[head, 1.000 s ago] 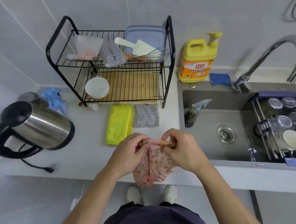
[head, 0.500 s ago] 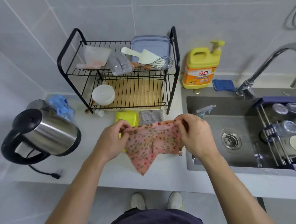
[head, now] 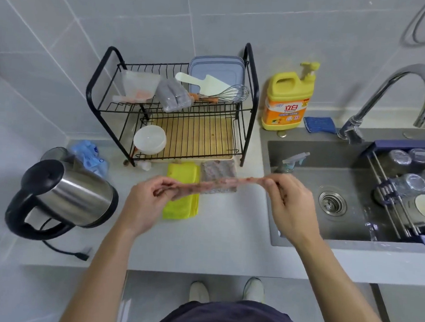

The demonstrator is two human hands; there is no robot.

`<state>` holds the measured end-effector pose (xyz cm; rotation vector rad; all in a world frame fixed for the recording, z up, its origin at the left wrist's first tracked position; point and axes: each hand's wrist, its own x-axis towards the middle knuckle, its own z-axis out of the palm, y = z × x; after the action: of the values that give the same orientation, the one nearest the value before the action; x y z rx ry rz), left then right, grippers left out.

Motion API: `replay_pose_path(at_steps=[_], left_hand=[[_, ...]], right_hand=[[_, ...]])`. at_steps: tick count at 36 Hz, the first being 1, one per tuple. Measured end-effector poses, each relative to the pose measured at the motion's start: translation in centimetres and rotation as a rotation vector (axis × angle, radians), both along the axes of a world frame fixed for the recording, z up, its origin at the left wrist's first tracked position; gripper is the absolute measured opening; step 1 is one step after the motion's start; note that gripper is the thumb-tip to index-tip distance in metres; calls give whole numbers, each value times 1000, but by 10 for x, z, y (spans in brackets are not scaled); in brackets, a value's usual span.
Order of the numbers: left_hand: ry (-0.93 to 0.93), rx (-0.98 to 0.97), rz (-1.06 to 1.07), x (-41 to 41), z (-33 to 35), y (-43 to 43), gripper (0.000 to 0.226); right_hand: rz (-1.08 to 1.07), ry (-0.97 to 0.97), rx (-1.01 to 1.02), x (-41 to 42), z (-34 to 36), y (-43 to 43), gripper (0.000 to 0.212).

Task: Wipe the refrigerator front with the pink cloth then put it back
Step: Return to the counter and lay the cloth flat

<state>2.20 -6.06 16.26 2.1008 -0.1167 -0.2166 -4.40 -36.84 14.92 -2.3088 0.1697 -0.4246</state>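
Grey worktop (head: 214, 240) with a black dish rack (head: 170, 108) at the back and a steel kettle (head: 65, 196) on the left. Pink cloth (head: 220, 185) is stretched into a thin strip above the yellow cloth (head: 181, 203) and the grey one (head: 218, 171). Left hand (head: 146, 204) and right hand (head: 291, 205) are well apart, each pinching one end.

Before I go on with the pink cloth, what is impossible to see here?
Head view only:
- Refrigerator: not in frame.
- Pink cloth: blurred, stretched between left hand and right hand; fold unclear.
- Gray cloth: partly behind it.
- Glasses: cut off by right edge.
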Motion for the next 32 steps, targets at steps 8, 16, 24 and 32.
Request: replay_pose_path(at_steps=[8,16,24,32], left_hand=[[386,214,-211,-36,-75,25,21],[453,314,-163,-51,-103,25,14],[218,291,40,-18,-99,4,4],[236,189,360,5,-112,-13,30]], right_hand=[[22,447,111,-56,-67,5,18],[-13,640,73,-60,-100,4,23],[-94,613,123,-15,-107,-6,25],[-192,569,201,3,-128,3,53]])
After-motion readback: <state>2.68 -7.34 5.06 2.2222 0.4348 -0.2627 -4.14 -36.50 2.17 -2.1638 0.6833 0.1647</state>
